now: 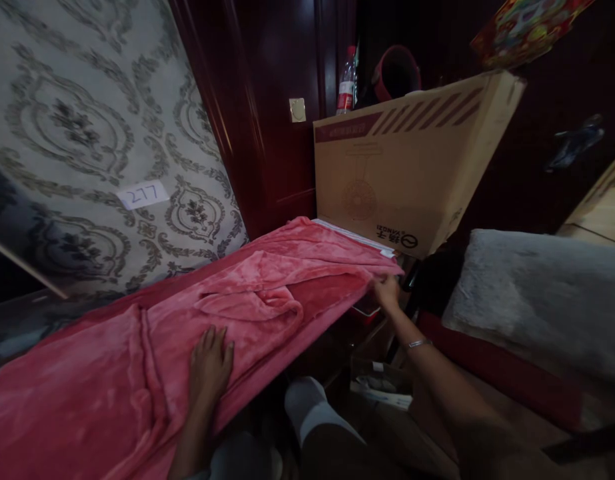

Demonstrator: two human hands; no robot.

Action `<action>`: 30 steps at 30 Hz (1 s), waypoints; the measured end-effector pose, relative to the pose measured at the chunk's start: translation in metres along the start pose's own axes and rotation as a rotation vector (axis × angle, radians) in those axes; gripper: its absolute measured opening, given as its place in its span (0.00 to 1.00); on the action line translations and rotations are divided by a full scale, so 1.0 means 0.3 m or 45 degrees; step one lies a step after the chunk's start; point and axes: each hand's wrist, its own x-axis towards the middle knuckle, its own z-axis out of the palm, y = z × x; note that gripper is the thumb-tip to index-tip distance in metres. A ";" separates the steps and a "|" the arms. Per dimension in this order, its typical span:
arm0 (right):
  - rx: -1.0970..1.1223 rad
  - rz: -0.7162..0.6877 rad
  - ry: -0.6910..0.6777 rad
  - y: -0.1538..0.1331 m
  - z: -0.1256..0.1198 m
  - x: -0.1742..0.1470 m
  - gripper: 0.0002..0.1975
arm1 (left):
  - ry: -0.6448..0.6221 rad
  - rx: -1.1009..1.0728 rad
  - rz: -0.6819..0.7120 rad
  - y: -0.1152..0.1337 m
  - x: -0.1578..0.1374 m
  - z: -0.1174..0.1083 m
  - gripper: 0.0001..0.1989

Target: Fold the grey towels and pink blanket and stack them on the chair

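A pink plush cloth (172,347) lies spread along a long, narrow surface, with raised folds near its middle and a ridge farther left. My left hand (210,363) rests flat on it near the front edge, fingers a little apart. At the far right corner, my right hand (387,292) is closed round the cloth's edge; its fingertips are partly hidden. A bracelet (420,343) circles my right wrist. Between the folds a darker pink patch of the cloth shows. A white edge (354,237) sticks out from beneath the cloth at the far end.
A large cardboard box (387,167) stands behind the far end, with a plastic bottle (346,83) behind it. Patterned wallpaper (87,133) covers the left wall. A grey fluffy cushion (542,300) lies at right. Below are my foot (304,400) and a small open box (382,393).
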 end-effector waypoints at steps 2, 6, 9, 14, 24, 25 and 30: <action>-0.108 -0.158 0.020 -0.034 0.001 0.015 0.19 | 0.013 -0.008 -0.005 0.001 -0.001 0.002 0.23; -0.307 -0.458 -0.248 -0.130 0.098 0.024 0.24 | 0.007 -0.008 -0.013 0.003 -0.003 0.001 0.24; -0.467 -0.573 -0.448 -0.185 0.196 0.020 0.28 | 0.007 0.005 -0.016 0.007 -0.006 -0.003 0.23; -0.736 -0.569 -0.536 -0.225 0.253 0.042 0.20 | -0.041 -0.021 -0.040 0.017 -0.012 -0.017 0.24; -0.986 -0.621 -0.404 -0.229 0.161 0.069 0.17 | -0.032 -0.071 -0.050 0.026 -0.020 -0.025 0.24; -0.988 -0.654 -0.418 -0.238 0.163 0.062 0.17 | -0.032 -0.076 -0.054 0.026 -0.020 -0.025 0.23; -0.929 -0.906 -0.523 -0.291 0.222 -0.031 0.19 | -0.034 -0.097 -0.062 0.027 -0.022 -0.026 0.23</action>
